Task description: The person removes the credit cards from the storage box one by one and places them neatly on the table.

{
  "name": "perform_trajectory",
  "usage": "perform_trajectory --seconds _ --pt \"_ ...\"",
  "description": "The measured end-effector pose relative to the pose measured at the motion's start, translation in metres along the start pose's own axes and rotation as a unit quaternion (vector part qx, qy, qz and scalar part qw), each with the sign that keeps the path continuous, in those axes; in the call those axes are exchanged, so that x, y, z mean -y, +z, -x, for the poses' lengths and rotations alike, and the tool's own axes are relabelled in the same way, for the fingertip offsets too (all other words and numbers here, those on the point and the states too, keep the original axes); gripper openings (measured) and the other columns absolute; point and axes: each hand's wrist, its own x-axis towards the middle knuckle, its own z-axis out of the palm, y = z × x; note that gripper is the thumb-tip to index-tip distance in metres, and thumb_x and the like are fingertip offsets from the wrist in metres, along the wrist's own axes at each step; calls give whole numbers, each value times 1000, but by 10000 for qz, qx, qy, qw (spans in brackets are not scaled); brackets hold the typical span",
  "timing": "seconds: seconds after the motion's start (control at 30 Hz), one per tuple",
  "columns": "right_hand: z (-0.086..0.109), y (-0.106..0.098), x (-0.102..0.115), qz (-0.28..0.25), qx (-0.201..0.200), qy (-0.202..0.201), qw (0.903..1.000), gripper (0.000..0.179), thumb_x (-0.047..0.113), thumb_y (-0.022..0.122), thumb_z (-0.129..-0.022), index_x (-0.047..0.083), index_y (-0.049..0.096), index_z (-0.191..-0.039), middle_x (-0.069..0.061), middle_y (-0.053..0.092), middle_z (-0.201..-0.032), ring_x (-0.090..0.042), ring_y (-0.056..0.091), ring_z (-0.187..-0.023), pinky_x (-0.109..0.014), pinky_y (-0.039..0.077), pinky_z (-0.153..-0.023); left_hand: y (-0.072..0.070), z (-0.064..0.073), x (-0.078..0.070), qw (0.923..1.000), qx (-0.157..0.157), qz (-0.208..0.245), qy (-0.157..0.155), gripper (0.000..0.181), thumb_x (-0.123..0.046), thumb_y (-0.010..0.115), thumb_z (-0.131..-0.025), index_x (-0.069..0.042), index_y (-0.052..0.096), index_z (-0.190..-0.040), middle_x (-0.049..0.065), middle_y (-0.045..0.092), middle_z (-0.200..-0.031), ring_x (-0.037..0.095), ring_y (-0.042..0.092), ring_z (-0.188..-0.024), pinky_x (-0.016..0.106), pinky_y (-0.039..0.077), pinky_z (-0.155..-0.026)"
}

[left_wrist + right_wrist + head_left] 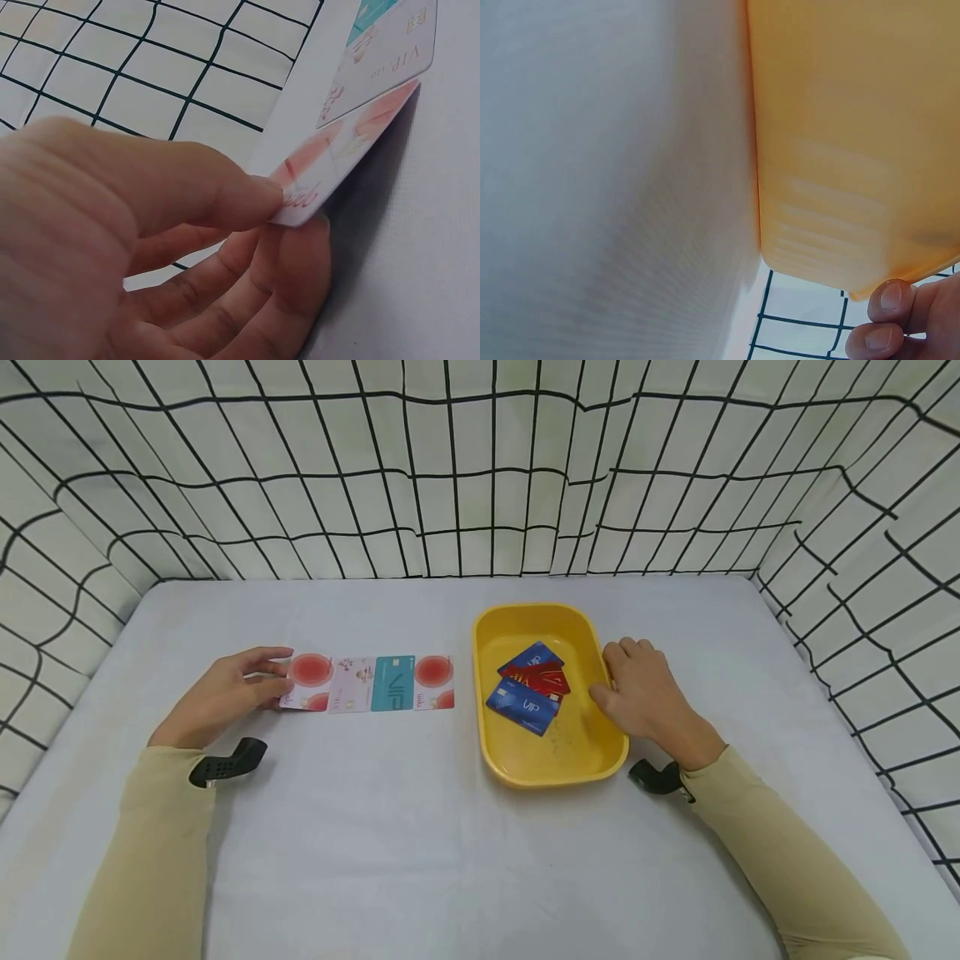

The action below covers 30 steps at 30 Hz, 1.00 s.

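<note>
My left hand (232, 692) pinches the left edge of a white card with red circles (311, 681), thumb on top and fingers beneath. In the left wrist view this card (330, 161) tilts up off the table at the held end. To its right, in one row, lie a pale pink card (351, 687), a teal VIP card (393, 683) and another red-circle card (433, 682). My right hand (645, 689) grips the right rim of a yellow tray (577, 760), thumb over the edge. In the right wrist view, fingertips (890, 296) show by the rim.
Inside the tray are blue VIP cards (523, 706) and a red card (543, 677), overlapping in a loose pile. A white cloth (360, 843) covers the table. Black grid netting (450, 477) over white walls encloses the back and both sides.
</note>
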Motion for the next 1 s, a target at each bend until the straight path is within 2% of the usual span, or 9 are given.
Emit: perform_trajectory --seconds 0.13,0.37,0.5,0.7,0.8,0.9,1.0 --pt "0 0 0 -6 3 13 10000 29 25 51 -88 1 57 -105 -12 50 -89 -30 44 -88 -39 31 -75 1 1 -1 10000 58 -19 -67 75 -43 58 -104 -14 24 -164 23 48 -151 22 62 -112 28 47 -95" --pt "0 -1 0 -50 48 57 10000 31 25 51 -88 1 57 -107 -12 51 -90 -30 44 -90 -39 32 -76 0 2 -1 9999 125 -33 -73 76 -40 59 -104 -12 23 -165 24 47 -151 22 62 -110 17 47 -86" --pt "0 0 0 -54 15 27 10000 31 24 51 -87 1 57 -106 -12 51 -89 -30 44 -89 -38 32 -75 0 2 -1 9999 115 -98 -62 75 -40 58 -105 -12 23 -165 24 47 -151 26 60 -118 19 47 -88" --pt "0 0 0 -58 -3 22 10000 31 24 51 -87 1 57 -106 -12 51 -90 -30 44 -89 -39 32 -75 1 3 -2 9999 153 -16 -58 75 -42 56 -105 -13 23 -165 25 45 -153 35 55 -128 41 49 -102" --pt "0 -1 0 -54 14 35 10000 31 24 51 -87 1 57 -107 -12 51 -90 -30 44 -90 -39 33 -76 1 3 -2 9998 160 32 -84 76 -44 57 -104 -14 22 -165 25 44 -154 38 52 -133 54 45 -109" --pt "0 -1 0 -67 44 47 10000 31 24 51 -87 1 57 -107 -12 51 -91 -30 45 -91 -39 33 -77 2 4 -3 9998 173 65 -100 77 -49 54 -104 -13 23 -165 24 43 -155 38 54 -131 62 41 -112" --pt "1 -1 0 -78 60 49 9999 31 24 51 -88 1 57 -108 -12 51 -91 -30 45 -91 -40 34 -77 1 6 -4 9997 182 104 -158 78 -56 51 -103 -13 26 -164 23 44 -154 35 58 -126 61 41 -110"
